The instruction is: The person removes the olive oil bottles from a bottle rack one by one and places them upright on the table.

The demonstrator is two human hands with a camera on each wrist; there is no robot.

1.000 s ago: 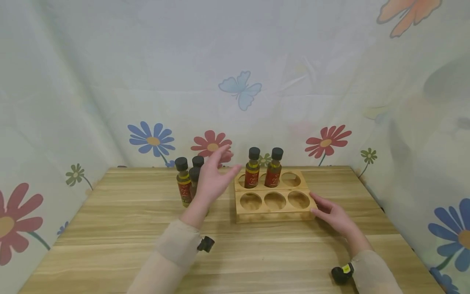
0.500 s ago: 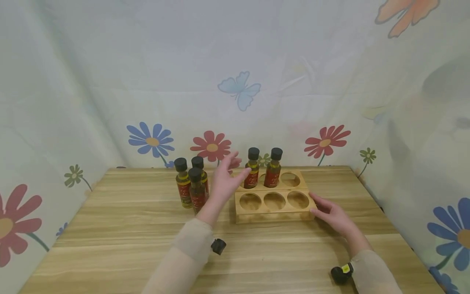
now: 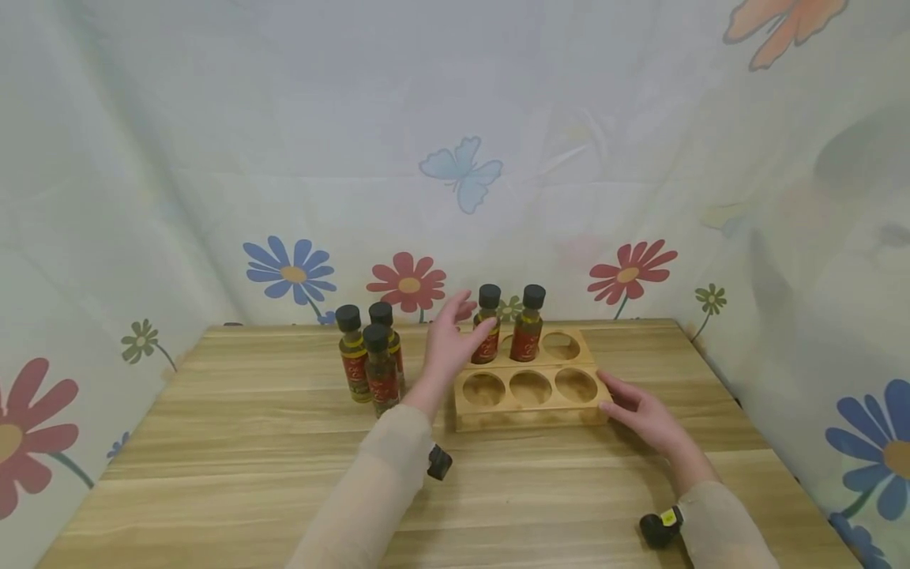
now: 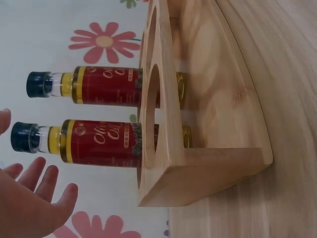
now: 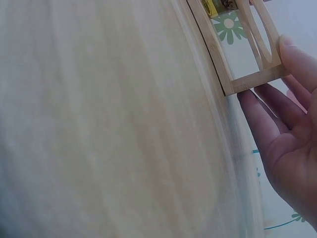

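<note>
Three bottles (image 3: 382,375) stand leftmost; since a second ago my left hand (image 3: 448,341) has moved right, fingers spread, holding nothing, beside two "Olive Oil" bottles (image 4: 101,143) in the rack's (image 3: 526,417) back row. My right hand (image 3: 647,417) pinches its right end.

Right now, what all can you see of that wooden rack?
The rack looks like pale wood, with a holed top above a base. It sits on the table, round holes in two rows of three. Bottles stand in the back row's left and middle holes; the other four are empty. The right hand touches its right end.
</note>
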